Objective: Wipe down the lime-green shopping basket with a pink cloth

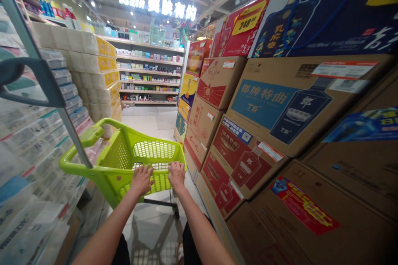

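Note:
A bright green plastic shopping cart stands sideways before me, its perforated basket open at the top. My left hand grips the near side rim, fingers over the edge and thumb apart. Farther right along that rim, close to the basket's corner, my right hand is closed around the edge. The fingertips of both hands are partly hidden inside the basket. A grey pole rises from the cart's left end and carries a dark grey loop.
Cardboard cartons and gift boxes are stacked along the right. Wrapped paper packs and plastic-wrapped packages line the left. Shelves of small goods stand at the aisle's far end, beyond the tiled floor.

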{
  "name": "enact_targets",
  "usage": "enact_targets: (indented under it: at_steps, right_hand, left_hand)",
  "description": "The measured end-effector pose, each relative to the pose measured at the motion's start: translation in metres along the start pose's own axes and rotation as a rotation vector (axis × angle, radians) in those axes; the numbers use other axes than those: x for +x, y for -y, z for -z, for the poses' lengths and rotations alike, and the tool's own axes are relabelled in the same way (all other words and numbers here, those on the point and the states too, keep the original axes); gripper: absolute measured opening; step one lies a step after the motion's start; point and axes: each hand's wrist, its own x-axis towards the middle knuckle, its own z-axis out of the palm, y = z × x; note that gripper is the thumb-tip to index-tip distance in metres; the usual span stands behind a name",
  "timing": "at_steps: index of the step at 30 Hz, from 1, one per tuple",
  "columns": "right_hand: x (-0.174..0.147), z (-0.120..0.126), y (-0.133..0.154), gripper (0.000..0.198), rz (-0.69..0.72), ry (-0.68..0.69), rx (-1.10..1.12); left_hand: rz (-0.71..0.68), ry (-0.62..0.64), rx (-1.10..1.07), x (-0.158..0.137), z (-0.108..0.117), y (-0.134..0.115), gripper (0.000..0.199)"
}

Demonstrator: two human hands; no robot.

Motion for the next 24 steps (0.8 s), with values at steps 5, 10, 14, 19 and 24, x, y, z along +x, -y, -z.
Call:
enact_targets:
  at_steps: [5,10,14,19,24]
  right_hand:
    - [0.016,-0.01,0.002,0.021,-0.009,-0.019,0.008]
    - [0.007,-0.024,0.001,0.026,0.103,-0.109,0.127]
    - [0.011,-0.03,-0.007,0.022,0.123,-0.155,0.206]
    - [0.011,-0.034,0.0,0.022,-0.013,-0.218,0.167]
    - [-0.004,-0.037,0.03,0.022,0.271,-0.111,0.114]
  left_hand:
    - [0.012,-0.03,0.013,0.017,-0.004,0.011,0.052]
    - [0.034,-0.092,0.029,0.023,-0.01,0.017,0.05]
    - [0.026,-0.2,0.02,0.017,-0.02,0.02,0.048]
    - [0.04,-0.411,0.0,0.011,-0.037,0.014,0.046]
    - [0.09,-0.461,-0.058,0.015,-0.049,0.01,0.044]
